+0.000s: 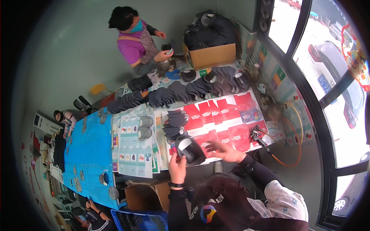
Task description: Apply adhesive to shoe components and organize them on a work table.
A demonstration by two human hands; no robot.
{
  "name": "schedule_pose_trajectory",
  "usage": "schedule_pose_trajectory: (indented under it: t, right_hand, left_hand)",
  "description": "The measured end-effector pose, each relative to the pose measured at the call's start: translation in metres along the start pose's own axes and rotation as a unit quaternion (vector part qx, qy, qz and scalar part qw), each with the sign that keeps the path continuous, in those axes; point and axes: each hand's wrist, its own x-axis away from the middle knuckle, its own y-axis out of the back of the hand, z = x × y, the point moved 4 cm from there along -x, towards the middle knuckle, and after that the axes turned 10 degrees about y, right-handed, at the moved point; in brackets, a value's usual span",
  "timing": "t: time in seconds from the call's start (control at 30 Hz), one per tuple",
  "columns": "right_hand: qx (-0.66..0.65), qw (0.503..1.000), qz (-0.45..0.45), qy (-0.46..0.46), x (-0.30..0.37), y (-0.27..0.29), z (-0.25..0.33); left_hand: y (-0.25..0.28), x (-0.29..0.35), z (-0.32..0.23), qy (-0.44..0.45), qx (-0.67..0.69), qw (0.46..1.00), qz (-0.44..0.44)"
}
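My left hand (pixel 178 168) grips a black curved piece (pixel 196 153), shaped like a slipper upper, with a pale patch on its inner side. The thumb presses on its lower edge. Just to the right, my right hand (pixel 225 151) is open with fingers apart, close to the piece but holding nothing. Beyond them, a short overlapping stack of similar dark pieces (pixel 176 118) lies on the table. Red printed sheets (pixel 231 131) cover the table there. A pair of grey shoe-shaped pieces (pixel 145 127) rests on pale printed sheets (pixel 131 154) to the left.
Long rows of dark pieces (pixel 179 92) line the far side. Opposite, a co-worker (pixel 137 42) holds a similar piece beside a full cardboard box (pixel 212 56). A spray gun (pixel 259 135) with an orange hose lies right. A blue-covered table (pixel 86 146) and blue crate (pixel 140 221) are left.
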Motion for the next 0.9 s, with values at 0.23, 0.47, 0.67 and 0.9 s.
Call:
schedule_pose_trajectory:
  t: [0.23, 0.47, 0.67, 0.9]
  right_hand:
    - [0.293, 0.954, -0.053, 0.027, 0.006, -0.108, 0.085]
    - [0.255, 0.958, -0.050, 0.124, 0.016, -0.162, 0.142]
    - [0.020, 0.998, 0.048, 0.047, 0.013, -0.175, 0.162]
    - [-0.137, 0.983, 0.121, 0.034, 0.002, -0.171, 0.167]
  left_hand:
    - [0.025, 0.105, -0.053, -0.143, -0.025, 0.988, -0.056]
    - [0.066, 0.158, -0.097, -0.172, -0.161, 0.961, -0.147]
    - [0.082, 0.197, -0.125, -0.179, -0.127, 0.948, -0.232]
    - [0.052, 0.222, -0.157, -0.260, -0.186, 0.907, -0.275]
